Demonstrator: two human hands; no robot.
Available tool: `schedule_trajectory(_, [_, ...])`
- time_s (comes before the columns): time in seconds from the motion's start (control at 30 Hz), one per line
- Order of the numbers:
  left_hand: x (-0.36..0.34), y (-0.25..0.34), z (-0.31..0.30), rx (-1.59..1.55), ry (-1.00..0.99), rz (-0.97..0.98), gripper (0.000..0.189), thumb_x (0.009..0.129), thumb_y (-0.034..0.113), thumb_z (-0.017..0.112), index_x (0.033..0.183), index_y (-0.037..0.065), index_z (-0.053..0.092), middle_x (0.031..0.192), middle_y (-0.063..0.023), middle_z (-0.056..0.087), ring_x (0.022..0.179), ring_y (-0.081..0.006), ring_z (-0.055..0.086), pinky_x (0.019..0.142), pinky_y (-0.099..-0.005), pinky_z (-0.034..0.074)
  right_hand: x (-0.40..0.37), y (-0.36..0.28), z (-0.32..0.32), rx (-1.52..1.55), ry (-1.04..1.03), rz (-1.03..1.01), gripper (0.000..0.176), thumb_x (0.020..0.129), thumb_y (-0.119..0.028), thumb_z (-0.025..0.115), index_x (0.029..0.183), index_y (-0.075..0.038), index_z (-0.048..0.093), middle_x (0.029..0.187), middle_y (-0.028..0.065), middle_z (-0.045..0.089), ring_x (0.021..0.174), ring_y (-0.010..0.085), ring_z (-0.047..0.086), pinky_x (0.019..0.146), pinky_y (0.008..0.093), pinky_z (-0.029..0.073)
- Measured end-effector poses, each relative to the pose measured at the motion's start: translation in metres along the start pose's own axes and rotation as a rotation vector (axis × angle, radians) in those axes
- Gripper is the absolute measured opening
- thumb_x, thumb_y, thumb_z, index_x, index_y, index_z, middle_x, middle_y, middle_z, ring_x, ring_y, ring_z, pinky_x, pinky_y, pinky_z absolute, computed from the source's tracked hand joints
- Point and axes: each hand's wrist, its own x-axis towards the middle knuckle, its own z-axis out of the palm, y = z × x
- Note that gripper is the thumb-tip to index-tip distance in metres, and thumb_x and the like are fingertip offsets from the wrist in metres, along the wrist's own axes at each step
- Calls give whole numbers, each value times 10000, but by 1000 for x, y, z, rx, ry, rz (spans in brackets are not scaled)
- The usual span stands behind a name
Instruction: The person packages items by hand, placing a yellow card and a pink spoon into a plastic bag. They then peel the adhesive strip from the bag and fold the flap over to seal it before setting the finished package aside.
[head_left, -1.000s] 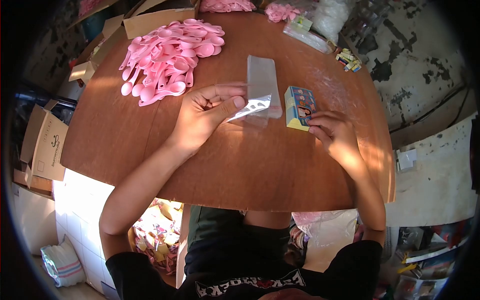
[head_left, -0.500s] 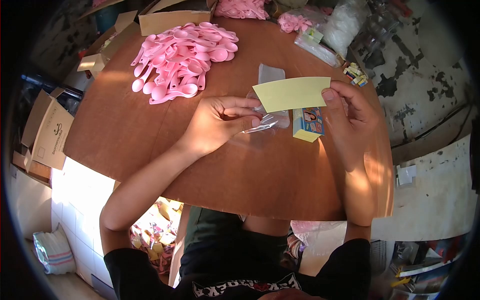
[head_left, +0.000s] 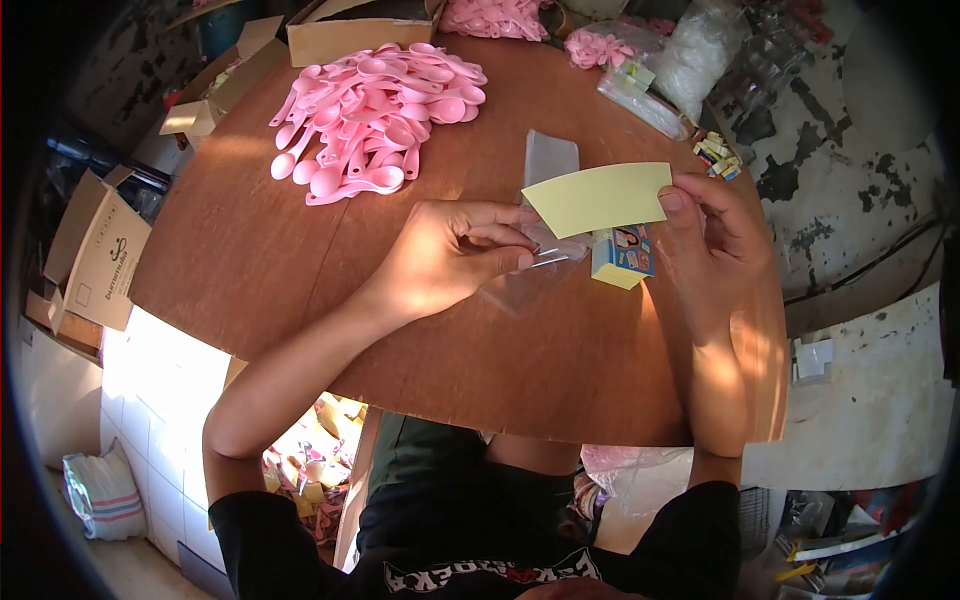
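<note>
The right hand [head_left: 715, 235] pinches a yellow card [head_left: 600, 197] by its short edge at the 3 o'clock side, between thumb and fingers, and holds it in the air above the middle of the round table [head_left: 300, 250]. The card looks thin, light and only a little stiff, since it curves slightly. I think an edge grip is enough, but hard pressing would crease it.

The left hand [head_left: 450, 255] is closed on a clear plastic bag [head_left: 512, 288] near its mouth, just at 8 o'clock from the card. The film seems soft and slippery, so it is better held at the rim. I see nothing inside it.

Directly under the card stands a small stack of printed cards [head_left: 622, 258]. At 11 o'clock lies a heap of pink spoons [head_left: 375, 110]. Behind it is an open cardboard box [head_left: 340, 40], whose contents I cannot tell. At 1 o'clock a transparent sack [head_left: 600, 45] holds pink pieces.
</note>
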Motion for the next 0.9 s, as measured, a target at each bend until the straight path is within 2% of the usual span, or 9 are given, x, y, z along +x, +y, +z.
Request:
schedule_trajectory(0.07, [0, 1, 0, -26, -22, -3, 332, 858, -5, 689, 1181, -40, 625, 976, -93, 725, 888, -93, 660, 810, -245, 534, 2, 0, -1, -28, -14, -47, 116, 868, -6, 682, 972, 46, 683, 908, 88, 690, 824, 98, 622, 713, 233, 490])
schedule_trajectory(0.13, [-2, 1, 1, -44, -22, 19, 353, 879, -8, 654, 1228, -31, 608, 981, -97, 727, 885, -74, 652, 796, -227, 522, 5, -3, -3, -52, -190, 33, 128, 867, -11, 686, 981, 46, 679, 880, 82, 689, 809, 95, 626, 697, 230, 494])
schedule_trajectory(0.37, [-1, 2, 2, -45, -41, 48, 370, 891, -9, 641, 1256, -33, 587, 997, -87, 720, 881, -77, 652, 790, -223, 517, 0, 0, 2, 27, -194, 206, 111, 863, -34, 697, 953, 32, 686, 807, 49, 689, 750, 74, 617, 640, 229, 490])
schedule_trajectory(0.47, [-1, 5, 1, -15, -67, 23, 362, 898, 3, 641, 1254, -37, 588, 996, -84, 716, 878, -77, 647, 763, -225, 522, -2, 1, 5, 111, -230, 296, 97, 864, -50, 699, 940, 9, 695, 794, 40, 689, 738, 71, 616, 647, 232, 489])
schedule_trajectory(0.57, [-2, 8, 1, -109, -87, -93, 422, 887, -1, 657, 1293, -41, 548, 1058, -116, 708, 924, -92, 643, 822, -237, 523, -4, 1, 9, 83, -343, 330, 106, 866, -72, 701, 948, -4, 699, 801, 40, 682, 760, 74, 621, 668, 235, 489])
schedule_trajectory(0.67, [-2, 3, 2, -60, -71, -38, 424, 886, -3, 658, 1294, -40, 547, 1062, -115, 708, 914, -99, 646, 823, -243, 531, -7, 2, 14, 75, -510, 270, 133, 875, -99, 697, 973, -9, 703, 876, 56, 675, 844, 101, 631, 705, 240, 491])
schedule_trajectory(0.77, [-1, -1, 5, -102, -34, 25, 349, 893, 4, 651, 1235, -40, 601, 1023, -122, 710, 898, -81, 638, 772, -228, 540, -11, 2, 19, 124, -680, 199, 176, 888, -115, 681, 1016, 5, 697, 1110, 116, 632, 989, 190, 628, 827, 276, 510])
schedule_trajectory(0.83, [1, -4, 7, -72, -20, 171, 329, 891, 4, 652, 1213, -50, 613, 1034, -121, 710, 903, -88, 643, 775, -230, 539, -13, 1, 21, 120, -712, 175, 200, 888, -108, 680, 1046, 14, 682, 1137, 123, 622, 989, 192, 629, 837, 287, 515])
schedule_trajectory(0.9, [-1, -1, 8, -40, -19, 158, 316, 891, -2, 650, 1202, -50, 620, 1035, -115, 708, 911, -97, 643, 789, -239, 541, -15, 1, 22, 116, -745, 152, 226, 887, -101, 680, 1075, 23, 668, 1165, 130, 611, 988, 194, 630, 848, 298, 519])
